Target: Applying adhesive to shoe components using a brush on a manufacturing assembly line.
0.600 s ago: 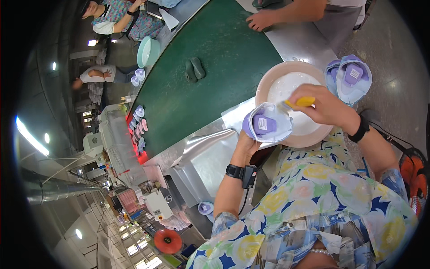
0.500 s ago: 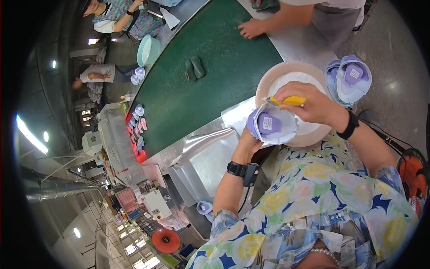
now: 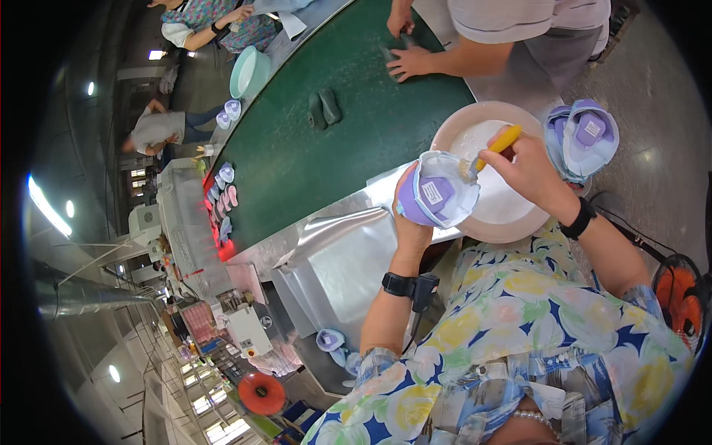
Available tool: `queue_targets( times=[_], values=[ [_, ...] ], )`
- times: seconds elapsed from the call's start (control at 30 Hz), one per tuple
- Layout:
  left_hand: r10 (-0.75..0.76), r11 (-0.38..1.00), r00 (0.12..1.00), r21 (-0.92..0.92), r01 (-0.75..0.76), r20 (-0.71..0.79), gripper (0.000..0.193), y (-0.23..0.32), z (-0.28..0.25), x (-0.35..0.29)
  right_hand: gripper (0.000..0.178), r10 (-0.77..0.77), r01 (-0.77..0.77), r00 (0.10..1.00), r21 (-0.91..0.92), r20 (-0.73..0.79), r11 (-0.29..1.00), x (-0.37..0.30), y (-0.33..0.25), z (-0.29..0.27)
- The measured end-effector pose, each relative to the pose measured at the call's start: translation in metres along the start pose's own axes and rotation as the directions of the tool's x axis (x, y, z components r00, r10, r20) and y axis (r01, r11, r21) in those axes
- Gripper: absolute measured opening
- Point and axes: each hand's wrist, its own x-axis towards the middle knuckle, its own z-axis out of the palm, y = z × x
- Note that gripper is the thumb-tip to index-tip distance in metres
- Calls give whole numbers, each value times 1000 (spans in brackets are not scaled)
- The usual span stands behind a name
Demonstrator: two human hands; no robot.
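My left hand (image 3: 410, 222) holds a purple and light-blue shoe upper (image 3: 437, 196) up over the edge of a round beige basin (image 3: 512, 226). My right hand (image 3: 530, 170) grips a yellow-handled brush (image 3: 493, 147), its bristle end touching the rim of the shoe upper. The basin holds a white liquid, and both hands hover just above it. A stack of similar purple shoe uppers (image 3: 582, 139) lies to the right of the basin.
A green conveyor belt (image 3: 334, 148) runs away from me with two dark pieces (image 3: 324, 107) on it. Another person's hands (image 3: 408, 59) press on the belt at the far side. More shoe parts (image 3: 222, 196) lie at the belt's left edge. An orange fan (image 3: 678, 300) stands at right.
Both hands have shifted together with the shoe upper; the brush now rests against the upper's rim. The other person's hands moved along the belt.
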Motion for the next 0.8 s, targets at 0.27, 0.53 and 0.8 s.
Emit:
queue_targets(
  times=[0.27,0.53,0.8],
  values=[
    [392,824,914,481,-300,-101,47,12,-16,6,31,310,-331,943,314,119,890,-13,-11,38],
    [-8,964,825,-222,-143,-565,34,-2,-160,17,16,224,-209,975,300,-15,931,-14,37,16],
    [-66,753,767,-536,-381,-638,37,20,-308,7,17,277,-295,955,207,108,933,22,53,50]
  ],
)
